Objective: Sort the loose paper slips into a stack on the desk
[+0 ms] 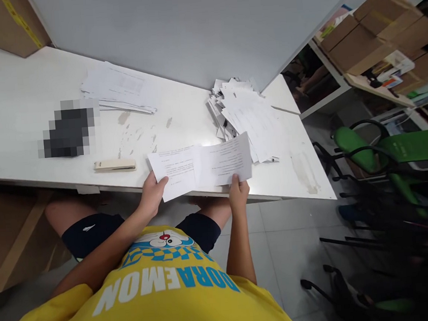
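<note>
Just over the desk's front edge, my left hand pinches the left end of some printed paper, thumb on top. The right end is gripped by my right hand, also with the thumb on top. A line runs down the paper's middle; whether it is a fold or two overlapping sheets, I cannot tell. Left of my left hand lies a cream stapler. Beyond my right hand, a messy pile of printed papers leans near the partition. A flatter stack of papers rests at the back left.
A pixelated dark object lies on the left of the white desk. A grey partition closes off the back. Cardboard boxes stand at far left and far right. Green chairs are on the right.
</note>
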Motion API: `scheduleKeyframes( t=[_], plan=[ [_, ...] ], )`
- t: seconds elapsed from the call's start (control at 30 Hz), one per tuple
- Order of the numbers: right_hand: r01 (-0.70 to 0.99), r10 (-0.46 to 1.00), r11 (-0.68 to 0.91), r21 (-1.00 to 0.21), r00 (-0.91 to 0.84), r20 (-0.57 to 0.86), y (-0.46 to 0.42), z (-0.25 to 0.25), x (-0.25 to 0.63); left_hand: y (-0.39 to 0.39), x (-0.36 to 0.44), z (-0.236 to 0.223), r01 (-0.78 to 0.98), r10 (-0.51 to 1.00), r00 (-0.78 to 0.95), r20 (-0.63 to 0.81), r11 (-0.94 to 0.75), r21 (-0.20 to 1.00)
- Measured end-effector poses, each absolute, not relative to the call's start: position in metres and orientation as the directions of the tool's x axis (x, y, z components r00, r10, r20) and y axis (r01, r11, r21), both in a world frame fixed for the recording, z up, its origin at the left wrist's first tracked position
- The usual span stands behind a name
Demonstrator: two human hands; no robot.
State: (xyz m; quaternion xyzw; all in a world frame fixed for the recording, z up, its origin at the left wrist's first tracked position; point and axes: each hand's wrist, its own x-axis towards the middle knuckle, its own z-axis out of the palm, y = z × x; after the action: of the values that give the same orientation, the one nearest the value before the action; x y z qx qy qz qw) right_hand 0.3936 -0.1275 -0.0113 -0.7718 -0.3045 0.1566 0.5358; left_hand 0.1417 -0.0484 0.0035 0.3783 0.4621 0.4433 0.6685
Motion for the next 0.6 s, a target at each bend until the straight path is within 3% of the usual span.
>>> scheduleKeyframes(
  t=[0.1,0.2,0.37,0.6],
  plan=[
    [-0.084,0.499,-0.027,-0.996,0.863,-0.086,-0.126,-0.007,0.377,-0.049,0.142,0.004,-0.248,0.943,0.188,-0.276,0.317,0.915],
    [-0.283,0.539,0.114,-0.952,0.823,-0.18,-0.125,0.0,0.36,-0.049,0.142,0.007,-0.252,0.941,0.19,-0.281,0.324,0.912],
    [-0.367,0.578,0.127,-0.921,0.782,-0.232,-0.123,0.009,0.337,-0.049,0.143,0.013,-0.271,0.937,0.208,-0.281,0.332,0.904],
    [-0.331,0.558,0.091,-0.939,0.798,-0.227,-0.119,0.007,0.311,-0.05,0.14,0.01,-0.244,0.93,0.207,-0.303,0.349,0.905]
  ],
)
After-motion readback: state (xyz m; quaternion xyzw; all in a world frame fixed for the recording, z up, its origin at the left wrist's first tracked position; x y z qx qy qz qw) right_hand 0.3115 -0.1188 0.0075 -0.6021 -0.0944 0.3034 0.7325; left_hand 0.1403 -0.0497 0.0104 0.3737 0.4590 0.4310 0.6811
